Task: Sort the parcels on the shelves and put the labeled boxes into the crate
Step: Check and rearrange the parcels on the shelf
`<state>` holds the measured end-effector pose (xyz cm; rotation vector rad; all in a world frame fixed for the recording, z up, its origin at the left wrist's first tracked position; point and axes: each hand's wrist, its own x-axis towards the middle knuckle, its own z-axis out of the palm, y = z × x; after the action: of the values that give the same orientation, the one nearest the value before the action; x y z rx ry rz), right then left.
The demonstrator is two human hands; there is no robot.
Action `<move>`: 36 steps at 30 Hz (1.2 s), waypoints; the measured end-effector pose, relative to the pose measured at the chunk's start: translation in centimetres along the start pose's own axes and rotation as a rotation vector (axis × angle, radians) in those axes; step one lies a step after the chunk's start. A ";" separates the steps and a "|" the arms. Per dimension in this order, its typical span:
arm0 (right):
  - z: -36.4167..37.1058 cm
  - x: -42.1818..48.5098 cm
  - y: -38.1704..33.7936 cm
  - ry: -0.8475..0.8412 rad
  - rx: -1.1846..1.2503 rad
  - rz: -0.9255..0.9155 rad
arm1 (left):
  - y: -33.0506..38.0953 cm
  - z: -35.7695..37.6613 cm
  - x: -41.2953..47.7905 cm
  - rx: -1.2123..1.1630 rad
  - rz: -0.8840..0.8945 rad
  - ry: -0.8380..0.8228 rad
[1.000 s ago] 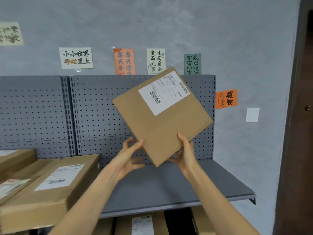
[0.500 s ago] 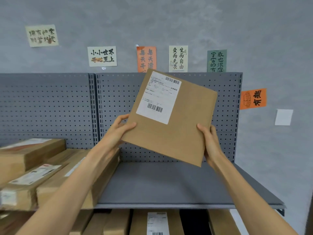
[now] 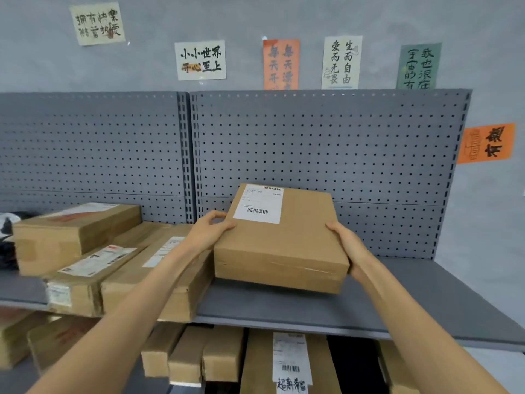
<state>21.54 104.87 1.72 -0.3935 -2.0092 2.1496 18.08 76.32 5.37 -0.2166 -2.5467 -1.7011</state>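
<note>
A flat brown cardboard box [image 3: 284, 245] with a white barcode label on its top lies nearly level just over the grey shelf [image 3: 284, 305]. My left hand [image 3: 211, 227] grips its left edge near the label. My right hand [image 3: 348, 248] holds its right edge. Whether its underside touches the shelf I cannot tell. No crate is in view.
Long labeled cardboard parcels [image 3: 127, 268] lie stacked on the shelf to the left, close beside the held box. More boxes [image 3: 289, 362] stand on the lower shelf. A grey pegboard back panel [image 3: 326, 149] rises behind. Paper notes hang on the wall above.
Both hands have brought the box down from an upright, tilted hold in front of the pegboard to a nearly flat position low over the shelf. The view has shifted left.
</note>
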 end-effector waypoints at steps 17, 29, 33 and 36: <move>3.8 3.3 3.1 0.039 -0.158 0.233 | -5.9 -0.7 6.2 0.605 -0.111 -0.102; 4.7 -0.8 0.8 0.203 -0.584 -0.128 | -5.8 -1.3 6.5 0.577 0.086 -0.168; 6.0 -4.2 -1.1 0.147 -0.892 -0.318 | -4.5 -1.8 4.6 0.760 0.301 -0.013; 7.2 -7.1 -1.5 0.191 -1.165 -0.415 | -3.5 -2.6 1.9 0.987 0.470 0.058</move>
<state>26.01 95.94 4.10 -0.2451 -2.6797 0.5272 15.58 72.77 3.41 -0.5927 -2.6439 -0.2162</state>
